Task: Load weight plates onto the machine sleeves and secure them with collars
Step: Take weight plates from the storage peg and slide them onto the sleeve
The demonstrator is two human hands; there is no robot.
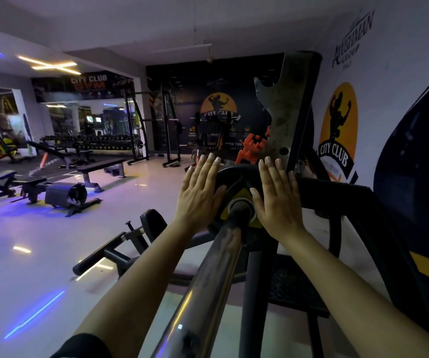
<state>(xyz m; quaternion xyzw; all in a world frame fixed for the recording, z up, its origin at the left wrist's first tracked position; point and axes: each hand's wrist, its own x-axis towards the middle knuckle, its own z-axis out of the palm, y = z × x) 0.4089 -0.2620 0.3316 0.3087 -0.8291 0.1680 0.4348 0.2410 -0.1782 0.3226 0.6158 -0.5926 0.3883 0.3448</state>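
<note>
A dim gym fills the view, its pale glossy floor [53,244] catching blue and violet light. At 3 o'clock stands a white wall [399,104] with a yellow oval City Club logo. At 9 o'clock, well apart from the person, sit flat benches [97,169] and a dumbbell rack [99,143]. The black machine frame [358,202] rises from 5 o'clock toward centre, with a worn grey upright bracket [285,112] at 12 o'clock. A steel sleeve [208,285] runs from 6 o'clock up to centre. A black weight plate [236,177] with a yellow label sits on that sleeve at centre. The left hand [197,195] lies flat on the plate's face at its 9 o'clock side, fingers straight and spread, gripping nothing. The right hand [275,200] presses flat at the plate's 3 o'clock side, fingers likewise extended.
</note>
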